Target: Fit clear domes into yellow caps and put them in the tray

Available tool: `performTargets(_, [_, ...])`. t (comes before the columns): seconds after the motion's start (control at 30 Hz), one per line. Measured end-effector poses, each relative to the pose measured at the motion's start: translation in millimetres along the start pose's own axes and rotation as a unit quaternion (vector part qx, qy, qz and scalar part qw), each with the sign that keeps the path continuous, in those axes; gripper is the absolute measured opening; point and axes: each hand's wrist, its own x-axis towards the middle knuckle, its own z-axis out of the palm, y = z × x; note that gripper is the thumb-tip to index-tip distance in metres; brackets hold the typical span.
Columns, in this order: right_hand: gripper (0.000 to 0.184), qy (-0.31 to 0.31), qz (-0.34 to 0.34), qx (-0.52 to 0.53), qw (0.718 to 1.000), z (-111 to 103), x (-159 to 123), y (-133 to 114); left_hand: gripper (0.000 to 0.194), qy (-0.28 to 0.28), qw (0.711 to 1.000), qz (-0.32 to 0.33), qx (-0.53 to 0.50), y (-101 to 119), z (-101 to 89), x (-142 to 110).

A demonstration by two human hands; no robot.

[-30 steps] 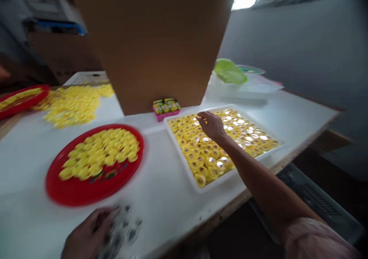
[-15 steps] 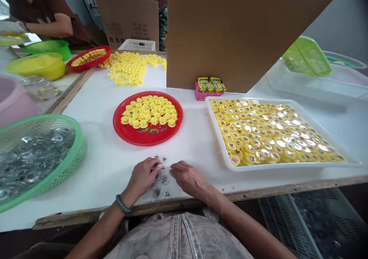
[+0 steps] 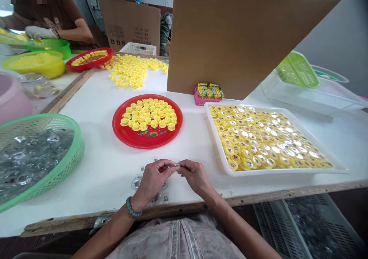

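Note:
My left hand and my right hand meet above the white table, thumbs and fingers pinched together. Between their fingertips is a small clear plastic piece, mostly covered, so its exact shape is hard to make out. Under and beside my left hand lie several clear round plastic pieces with dark prints. Beyond my hands stands a red plate carrying many small yellow round cups.
At right sits a white tray of yellow pieces with clear covers. A green basket of clear pieces stands left. Behind are a pink basket, a cardboard panel and loose yellow cups. A gloved co-worker is far left.
My hands have come together and risen slightly off the table with a small clear piece between them. Before, they were apart over the clear round pieces. The co-worker's gloved hand has also moved.

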Motion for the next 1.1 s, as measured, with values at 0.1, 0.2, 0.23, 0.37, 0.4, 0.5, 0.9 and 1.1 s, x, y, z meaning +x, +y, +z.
performTargets(0.1, [0.015, 0.01, 0.009, 0.001, 1.0, -1.3, 2.4, -4.5, 0.017, 0.031, 1.0, 0.001, 0.002, 1.3, 1.4, 0.1])
performTargets(0.2, [0.019, -0.005, 0.044, 0.086, 0.995, -0.6, 4.7, -8.6, 0.017, 0.027, 0.997, -0.031, -0.073, 1.2, 1.8, 0.8])
performTargets(0.23, [0.019, -0.009, 0.045, 0.112, 0.993, -0.2, 5.5, -10.0, 0.018, 0.024, 0.992, -0.048, -0.111, 1.3, 1.8, 0.9])
performTargets(0.37, [0.019, 0.001, 0.014, 0.16, 0.987, -1.4, 8.3, -16.0, 0.02, 0.018, 0.977, -0.078, -0.197, 3.1, -0.4, -1.1])
performTargets(0.4, [0.019, -0.004, 0.003, 0.154, 0.988, -2.9, 8.9, -18.0, 0.02, 0.011, 0.978, -0.077, -0.193, 3.5, -2.0, -1.5])
performTargets(0.5, [0.014, -0.043, -0.036, 0.078, 0.995, -10.0, 10.7, -26.3, 0.023, -0.008, 0.986, -0.059, -0.153, 4.2, -8.3, 0.4])
performTargets(0.9, [0.023, 0.008, -0.115, 0.026, 0.993, -4.1, 6.6, -22.6, 0.025, 0.04, 0.973, -0.033, -0.224, 7.9, -5.9, 7.3])
performTargets(1.1, [0.036, 0.07, -0.242, -0.17, 0.953, 9.2, -1.5, -15.5, 0.021, 0.045, 0.963, -0.05, -0.259, 9.4, 1.1, 9.0])
